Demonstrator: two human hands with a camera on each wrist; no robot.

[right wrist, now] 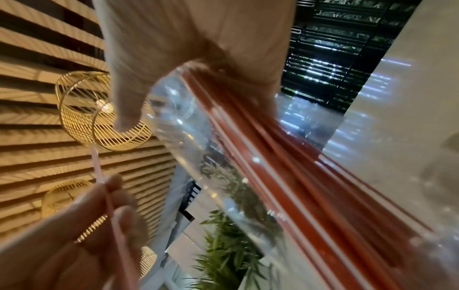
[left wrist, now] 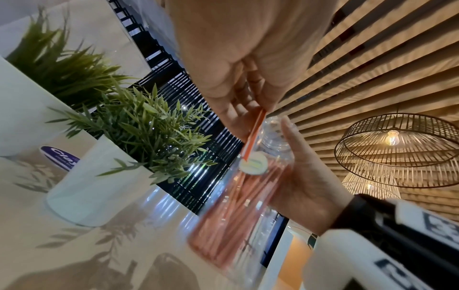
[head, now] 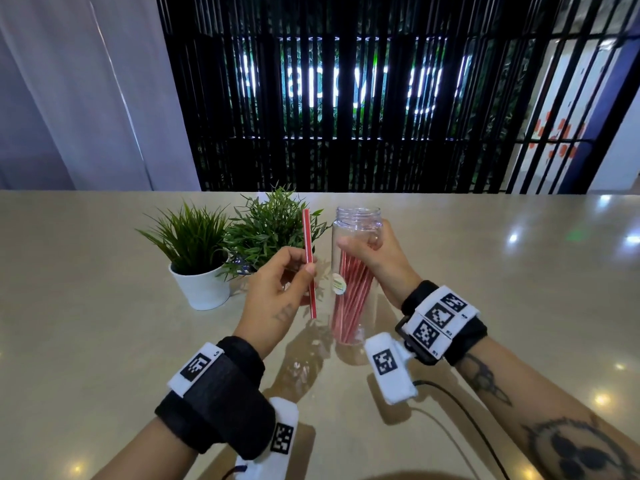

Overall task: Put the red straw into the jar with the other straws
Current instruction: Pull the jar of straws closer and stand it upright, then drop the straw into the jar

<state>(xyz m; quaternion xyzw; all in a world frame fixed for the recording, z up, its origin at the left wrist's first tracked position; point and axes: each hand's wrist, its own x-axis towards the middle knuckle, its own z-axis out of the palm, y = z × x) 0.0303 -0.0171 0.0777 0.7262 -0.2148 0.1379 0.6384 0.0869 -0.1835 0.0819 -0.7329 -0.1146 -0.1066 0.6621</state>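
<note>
Two hands work above the table (head: 104, 306). The left hand (head: 277, 289) pinches the red straw (head: 309, 261) between thumb and fingertips, holding it nearly upright just left of the jar (head: 353, 271), outside its open mouth. The right hand (head: 377, 261) wraps curled fingers around the jar's upper wall; red straws (head: 349, 306) lean inside. Two potted plants (head: 221, 244) stand left of the jar.

two potted plants (head: 221, 251) stand on the beige table (head: 86, 289).
</note>
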